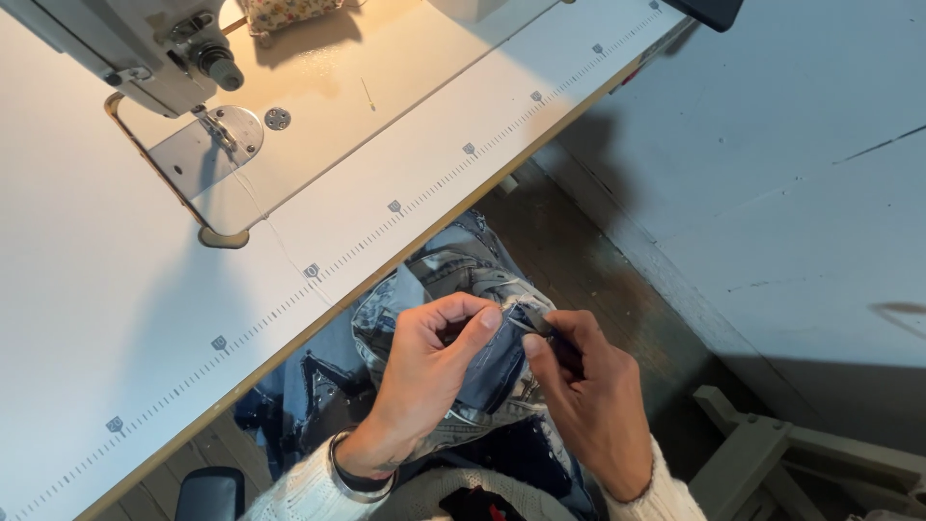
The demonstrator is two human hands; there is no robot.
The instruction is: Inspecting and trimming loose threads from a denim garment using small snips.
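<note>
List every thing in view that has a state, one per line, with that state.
left hand: pinching the denim, thumb on top
right hand: gripping a small dark tool at the fabric
denim garment: bunched in the lap, off the table
small dark tool: tip against the denim
sewing machine: nothing under its foot
thread: slack across the sewing table

The table (116, 318) edge crowds close above the left hand (424, 371); the sewing machine (145, 43) blocks the far corner. Open floor (588, 260) lies beyond the right hand (588, 405).
</note>
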